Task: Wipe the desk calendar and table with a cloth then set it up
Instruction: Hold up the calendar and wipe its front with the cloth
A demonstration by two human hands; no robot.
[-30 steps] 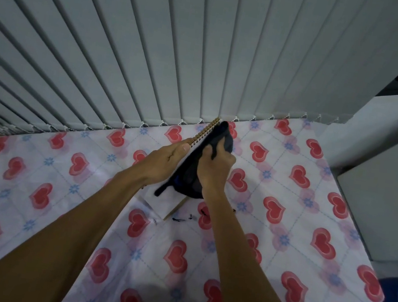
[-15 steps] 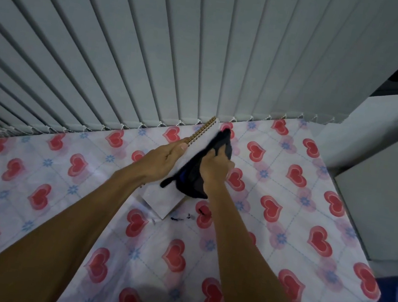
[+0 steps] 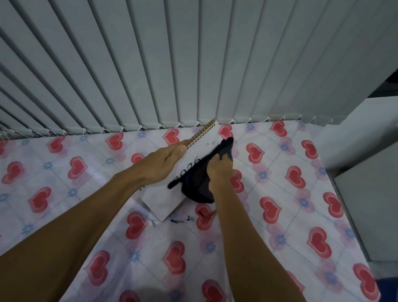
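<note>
At left, we see the left hand (image 3: 165,161) holding the desk calendar (image 3: 167,200) by its spiral binding (image 3: 202,133), thumb laid along the page, the other fingers hidden behind it. The calendar sits tilted over the heart-print table (image 3: 290,190), its top corner near the grey blinds (image 3: 155,54). At right, we find the right hand (image 3: 218,170), fingers curled round a dark cloth (image 3: 198,184), pressing it against the calendar's white face
</note>
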